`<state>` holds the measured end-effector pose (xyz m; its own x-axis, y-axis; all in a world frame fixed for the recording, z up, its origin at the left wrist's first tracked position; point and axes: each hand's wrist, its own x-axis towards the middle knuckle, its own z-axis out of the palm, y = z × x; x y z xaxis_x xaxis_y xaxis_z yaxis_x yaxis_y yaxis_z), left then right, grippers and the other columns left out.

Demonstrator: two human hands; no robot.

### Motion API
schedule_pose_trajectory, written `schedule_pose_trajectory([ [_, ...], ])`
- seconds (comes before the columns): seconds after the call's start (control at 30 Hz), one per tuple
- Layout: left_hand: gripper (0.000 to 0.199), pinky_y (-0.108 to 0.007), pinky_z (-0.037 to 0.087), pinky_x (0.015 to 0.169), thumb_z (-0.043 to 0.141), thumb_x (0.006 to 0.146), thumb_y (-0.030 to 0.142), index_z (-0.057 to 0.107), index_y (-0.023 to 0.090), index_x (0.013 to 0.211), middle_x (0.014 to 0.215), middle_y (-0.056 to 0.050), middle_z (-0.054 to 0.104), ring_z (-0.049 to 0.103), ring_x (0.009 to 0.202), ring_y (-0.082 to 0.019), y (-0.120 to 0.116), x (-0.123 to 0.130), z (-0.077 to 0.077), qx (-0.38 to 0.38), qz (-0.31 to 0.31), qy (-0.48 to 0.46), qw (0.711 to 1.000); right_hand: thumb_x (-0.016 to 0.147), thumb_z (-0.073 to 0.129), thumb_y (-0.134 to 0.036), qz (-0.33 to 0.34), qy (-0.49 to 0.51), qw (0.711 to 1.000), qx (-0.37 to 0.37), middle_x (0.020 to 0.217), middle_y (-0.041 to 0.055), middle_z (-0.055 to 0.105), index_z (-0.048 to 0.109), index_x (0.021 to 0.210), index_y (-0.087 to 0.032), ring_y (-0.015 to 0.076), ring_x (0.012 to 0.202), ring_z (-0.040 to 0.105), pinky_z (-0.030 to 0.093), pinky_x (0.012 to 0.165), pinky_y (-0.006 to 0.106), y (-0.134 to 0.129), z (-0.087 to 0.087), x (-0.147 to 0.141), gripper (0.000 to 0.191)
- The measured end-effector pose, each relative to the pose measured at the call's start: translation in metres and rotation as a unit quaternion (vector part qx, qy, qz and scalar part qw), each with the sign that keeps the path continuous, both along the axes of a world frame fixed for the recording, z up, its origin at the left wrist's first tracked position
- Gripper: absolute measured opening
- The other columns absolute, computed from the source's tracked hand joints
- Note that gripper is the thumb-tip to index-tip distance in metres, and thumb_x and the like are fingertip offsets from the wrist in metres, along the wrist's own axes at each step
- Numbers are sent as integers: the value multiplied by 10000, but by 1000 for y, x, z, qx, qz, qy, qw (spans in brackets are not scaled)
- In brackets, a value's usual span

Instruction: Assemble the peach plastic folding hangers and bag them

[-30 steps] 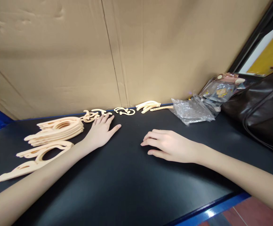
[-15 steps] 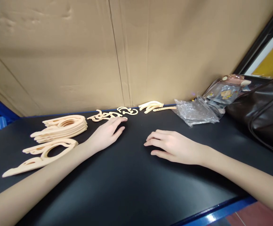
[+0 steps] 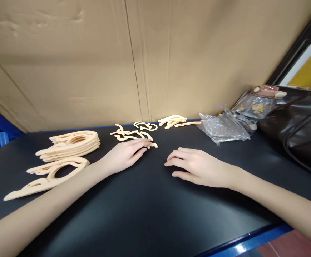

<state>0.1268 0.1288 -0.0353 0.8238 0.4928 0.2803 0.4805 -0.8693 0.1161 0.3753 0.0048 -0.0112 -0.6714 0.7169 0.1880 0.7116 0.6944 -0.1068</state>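
Note:
My left hand (image 3: 127, 153) reaches to the cream plastic hooks (image 3: 128, 134), with its fingers and thumb closed on one hook (image 3: 153, 145) whose curved end sticks out past the fingertips. The rest of that hook is hidden by the hand. My right hand (image 3: 195, 166) rests on the black table top (image 3: 155, 207), fingers slightly bent and apart, holding nothing. Left of my left hand lies a stack of cream hanger arms (image 3: 72, 144). Nearer, partly behind my forearm, are more hanger arms (image 3: 45, 182).
Two or so loose hooks (image 3: 145, 126) and several thin cream bars (image 3: 173, 120) lie along the cardboard wall (image 3: 91, 64). A clear plastic bag (image 3: 223, 126) crumples beside a see-through pouch (image 3: 257, 105). A dark brown leather bag (image 3: 300, 125) stands at the right.
My left hand has shifted slightly right and towards me, closing on a hook. The tangled hooks by it have slid the same way. My right hand has stayed put.

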Motion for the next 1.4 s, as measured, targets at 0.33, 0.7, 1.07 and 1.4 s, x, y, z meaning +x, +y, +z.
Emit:
schedule_pose_trajectory([
  [0.33, 433, -278, 409, 1030, 222, 958, 146, 489, 187, 1297, 1319, -44, 537, 486, 1215, -132, -34, 10, 5, 8, -81, -38, 996, 939, 481, -343, -9, 38, 999, 9, 1306, 92, 498, 474, 1317, -186, 203, 1167, 490, 435, 1002, 375, 2, -9, -5, 410],
  [0.7, 379, -442, 438, 900, 342, 948, 369, 589, 215, 1191, 1267, -77, 565, 489, 1159, -284, -9, 10, -1, 51, 266, 36, 962, 944, 441, -443, 3, 56, 998, -3, 1334, 94, 517, 513, 1300, -181, 219, 1243, 447, 386, 1058, 411, 7, -16, -5, 448],
  [1.07, 343, -469, 411, 877, 358, 937, 331, 585, 148, 1118, 1171, -129, 599, 491, 1108, -333, -1, 2, -6, 137, 315, 16, 939, 953, 453, -305, 10, 98, 995, 33, 1239, 64, 566, 570, 1206, -203, 165, 1109, 543, 472, 961, 325, 5, -14, -5, 297],
  [1.4, 540, -492, 413, 956, 347, 909, 455, 488, 71, 1261, 1243, -196, 535, 459, 1180, -363, 31, -12, -8, 63, 383, 5, 922, 946, 459, -389, 15, 67, 998, -9, 1317, 92, 527, 524, 1283, -196, 205, 1196, 502, 446, 1001, 386, 7, -14, -4, 394],
])
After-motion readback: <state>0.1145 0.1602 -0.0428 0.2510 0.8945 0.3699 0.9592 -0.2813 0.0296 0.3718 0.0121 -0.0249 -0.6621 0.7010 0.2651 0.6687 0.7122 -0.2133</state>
